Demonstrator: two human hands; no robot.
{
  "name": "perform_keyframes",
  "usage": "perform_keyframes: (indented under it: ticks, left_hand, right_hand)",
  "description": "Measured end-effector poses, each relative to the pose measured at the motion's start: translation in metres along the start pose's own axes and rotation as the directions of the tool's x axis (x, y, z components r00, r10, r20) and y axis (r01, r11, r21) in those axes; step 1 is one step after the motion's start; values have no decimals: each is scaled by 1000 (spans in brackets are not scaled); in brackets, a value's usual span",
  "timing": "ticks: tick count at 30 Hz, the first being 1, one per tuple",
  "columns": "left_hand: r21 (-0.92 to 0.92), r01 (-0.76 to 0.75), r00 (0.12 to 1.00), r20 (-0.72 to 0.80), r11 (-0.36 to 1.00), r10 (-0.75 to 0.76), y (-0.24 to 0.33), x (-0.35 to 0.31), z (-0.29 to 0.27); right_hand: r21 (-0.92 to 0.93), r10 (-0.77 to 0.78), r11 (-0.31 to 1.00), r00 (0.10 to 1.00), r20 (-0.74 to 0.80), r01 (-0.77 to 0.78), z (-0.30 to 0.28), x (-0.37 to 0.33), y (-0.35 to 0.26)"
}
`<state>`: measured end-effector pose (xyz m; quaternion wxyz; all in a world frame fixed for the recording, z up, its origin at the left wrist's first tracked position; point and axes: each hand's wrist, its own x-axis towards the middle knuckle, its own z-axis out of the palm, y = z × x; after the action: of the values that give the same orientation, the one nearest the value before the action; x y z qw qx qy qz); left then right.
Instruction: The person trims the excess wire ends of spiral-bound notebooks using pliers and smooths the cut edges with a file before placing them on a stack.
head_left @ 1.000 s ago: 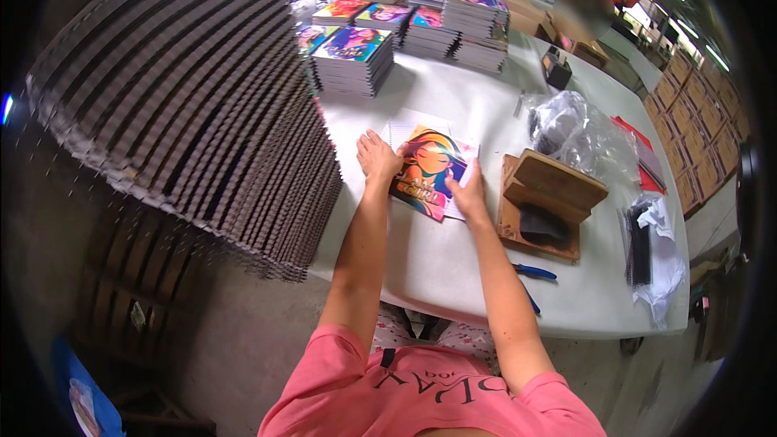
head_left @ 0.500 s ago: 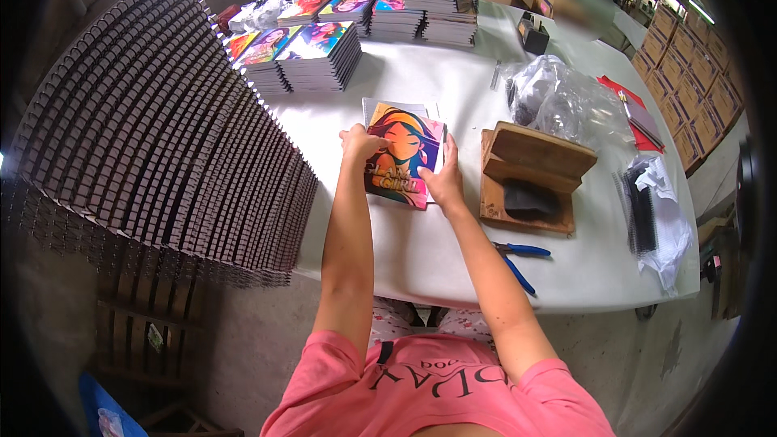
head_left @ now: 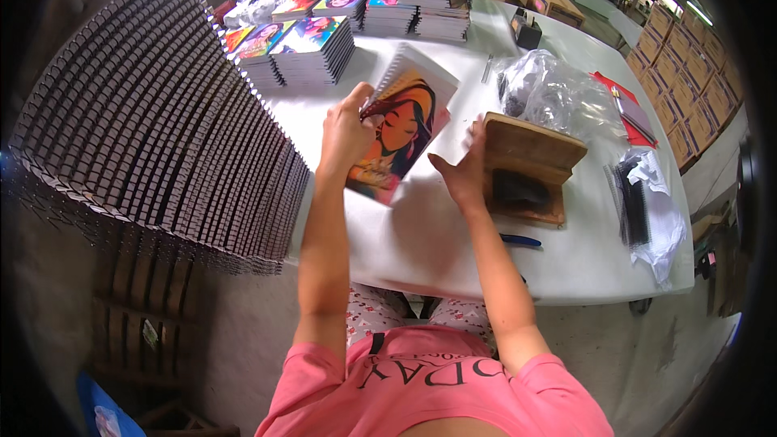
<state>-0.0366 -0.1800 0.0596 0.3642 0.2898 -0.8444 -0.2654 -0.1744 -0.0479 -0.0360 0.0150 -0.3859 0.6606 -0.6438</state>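
A notebook [head_left: 396, 125] with a colourful illustrated cover is lifted and tilted over the white table, its upper right end raised and white pages showing behind the cover. My left hand [head_left: 348, 125] grips it by its left edge, thumb on the front. To the right, my right hand [head_left: 463, 166] is off the notebook with its fingers apart, partly blurred, beside the left edge of a stepped wooden stand [head_left: 538, 146]. A dark pad [head_left: 520, 188] lies on the stand's lower part. Blue-handled pliers [head_left: 520, 240] lie near my right forearm, partly hidden.
Stacks of finished-looking notebooks [head_left: 316, 53] stand at the far left. A tall stack of black wire binding combs [head_left: 162, 121] rises on the left. Clear plastic bags [head_left: 558, 93], a red folder [head_left: 627, 109] and more dark wire [head_left: 635, 202] lie on the right. Cartons [head_left: 688, 85] are piled beyond.
The notebook has been raised and turned clockwise by my left hand. My right hand has let go of it and moved right, towards the wooden stand.
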Motion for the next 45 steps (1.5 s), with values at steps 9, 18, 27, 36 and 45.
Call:
perform_keyframes:
  ticks: [9,18,27,36,45]
  left_hand:
    - [253,-498,859,276,830,431,87,-124,-43]
    - [-12,32,999,-7,999,-32,2,-182,-56]
    - [-538,-96,969,-243,838,-45,-21,-184,-14]
    - [-645,163,947,-111,747,-303,-8,-196,27]
    - [-643,436,856,81,630,-510,-10,-205,44]
  right_hand:
    - [406,187,840,894,407,-361,-89,-68,-78]
    - [347,208,853,864,458,-390,-90,-125,-30]
    - [481,-109,872,927,359,-84,-82,-117,-44]
    - [294,139,920,917,374,-260,-85,-127,-41]
    - [10,218,973,926,309,-232,-83,-133,-24]
